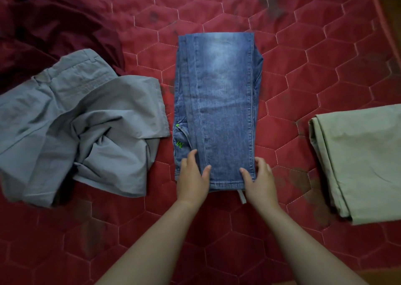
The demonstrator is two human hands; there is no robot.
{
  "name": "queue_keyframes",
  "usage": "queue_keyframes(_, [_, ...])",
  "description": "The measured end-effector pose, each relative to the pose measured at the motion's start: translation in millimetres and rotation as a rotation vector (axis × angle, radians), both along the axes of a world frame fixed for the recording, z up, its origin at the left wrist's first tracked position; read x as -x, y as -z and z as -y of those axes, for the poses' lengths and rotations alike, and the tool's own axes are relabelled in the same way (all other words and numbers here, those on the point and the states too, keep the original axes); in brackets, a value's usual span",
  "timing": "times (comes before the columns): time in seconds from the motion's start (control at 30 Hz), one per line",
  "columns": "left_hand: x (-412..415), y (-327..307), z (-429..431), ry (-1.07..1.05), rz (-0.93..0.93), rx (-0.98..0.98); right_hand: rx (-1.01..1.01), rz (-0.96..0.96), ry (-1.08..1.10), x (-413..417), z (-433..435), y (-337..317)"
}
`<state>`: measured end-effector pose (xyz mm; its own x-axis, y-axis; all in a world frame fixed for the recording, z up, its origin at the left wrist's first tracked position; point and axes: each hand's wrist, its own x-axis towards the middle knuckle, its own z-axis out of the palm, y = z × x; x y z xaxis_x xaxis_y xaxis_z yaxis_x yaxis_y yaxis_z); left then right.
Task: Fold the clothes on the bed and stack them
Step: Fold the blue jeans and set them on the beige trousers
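Note:
Blue jeans (217, 102) lie folded lengthwise in the middle of the red quilted bed (293, 56), their hem end nearest me. My left hand (192, 176) lies on the near left corner of the jeans, fingers spread on the denim. At the near right corner my right hand (259, 179) has its thumb on top and its fingers along the edge. Crumpled grey trousers (86, 121) sit unfolded to the left. A folded beige garment (360, 161) lies to the right.
A dark maroon cloth (54, 24) is bunched at the far left behind the grey trousers. The bed's right edge (388, 13) runs down the far right, with brown floor beyond. Bare quilt stretches in front of me.

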<state>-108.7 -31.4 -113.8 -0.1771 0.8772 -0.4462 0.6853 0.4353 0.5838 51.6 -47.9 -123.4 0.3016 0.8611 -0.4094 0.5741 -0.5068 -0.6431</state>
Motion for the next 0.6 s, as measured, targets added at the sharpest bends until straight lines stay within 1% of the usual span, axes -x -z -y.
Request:
queue_keyframes(0.07, [-3,3,4,-0.030,-0.034,-0.018,0.043,0.004,-0.014,-1,2,8])
queue_keyframes(0.27, [-3,11,7,-0.097,0.009,-0.085,0.045,0.022,-0.032,-4,5,17])
queue_keyframes(0.37, [-4,10,6,-0.127,0.029,-0.145,-0.005,0.035,0.001,-4,0,13])
queue_keyframes(0.5, [-8,10,-1,-0.100,0.099,-0.123,-0.119,0.010,0.091,2,-18,5])
queue_keyframes(0.6, [-5,6,-8,-0.022,0.121,-0.119,-0.135,0.020,0.140,4,-29,4])
